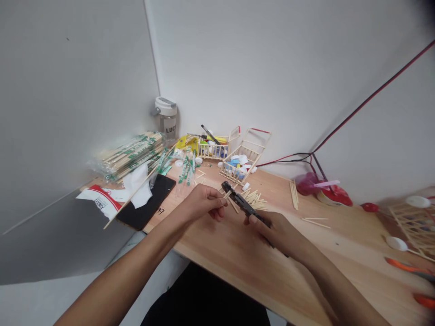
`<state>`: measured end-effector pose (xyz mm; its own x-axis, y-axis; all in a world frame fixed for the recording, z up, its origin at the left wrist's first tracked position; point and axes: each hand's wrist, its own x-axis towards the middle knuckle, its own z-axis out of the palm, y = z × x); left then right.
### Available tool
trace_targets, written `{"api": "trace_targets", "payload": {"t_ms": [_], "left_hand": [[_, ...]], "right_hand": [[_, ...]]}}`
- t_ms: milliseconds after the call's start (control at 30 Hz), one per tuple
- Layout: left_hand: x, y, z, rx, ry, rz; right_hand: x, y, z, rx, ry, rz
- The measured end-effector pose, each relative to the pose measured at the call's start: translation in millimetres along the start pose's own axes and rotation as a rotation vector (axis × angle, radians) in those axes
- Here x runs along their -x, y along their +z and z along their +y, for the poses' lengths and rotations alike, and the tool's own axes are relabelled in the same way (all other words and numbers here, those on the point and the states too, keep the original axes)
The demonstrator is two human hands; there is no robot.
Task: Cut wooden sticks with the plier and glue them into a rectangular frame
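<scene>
My left hand (208, 203) is closed in a pinch on a thin wooden stick (227, 194), in front of me above the table. The stick's tip meets the head of a long black hand tool (245, 207), which looks like a cutter or pliers; its exact kind is unclear. My right hand (273, 228) is wrapped round the tool's handle. Just behind the tool lies a loose pile of short cut sticks (254, 198). Farther back stand two small stick-built carts, one (246, 156) tilted and filled with white and blue bits, the other (214, 149) holding pens and colourful items.
On the left are bagged wooden sticks (131, 151), a black phone (159, 194), a torn white-and-red packet (100, 199) and a lidded bottle (167, 120). At the right lie a pink pouch (306, 183), a white spoon (397, 243) and an orange-handled tool (404, 266). Cables run along the wall.
</scene>
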<state>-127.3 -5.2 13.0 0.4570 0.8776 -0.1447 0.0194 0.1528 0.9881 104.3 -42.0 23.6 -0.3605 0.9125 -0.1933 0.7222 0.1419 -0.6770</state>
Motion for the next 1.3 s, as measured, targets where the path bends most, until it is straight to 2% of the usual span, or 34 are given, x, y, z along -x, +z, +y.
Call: {"api": "trace_targets", "payload": {"t_ms": [400,700,1033,1300], "left_hand": [[18.6,-7.3,-2.8,-0.126,0.005,0.193],[26.1,-18.3,-12.9,-0.117,-0.029,0.174],[26.0,-25.4,-16.9,-0.068,-0.073,0.182],[31.8,-31.7,-16.9,-0.094,-0.127,0.209]], "right_hand": [[-20.9,14.1,-14.4,0.099,-0.072,-0.011],[-27.7,12.5,-22.5,0.114,-0.102,-0.085],[-36.4,23.4,-20.1,0.120,-0.134,-0.072],[-45.8,30.9,-24.3,0.215,-0.139,-0.058]]}}
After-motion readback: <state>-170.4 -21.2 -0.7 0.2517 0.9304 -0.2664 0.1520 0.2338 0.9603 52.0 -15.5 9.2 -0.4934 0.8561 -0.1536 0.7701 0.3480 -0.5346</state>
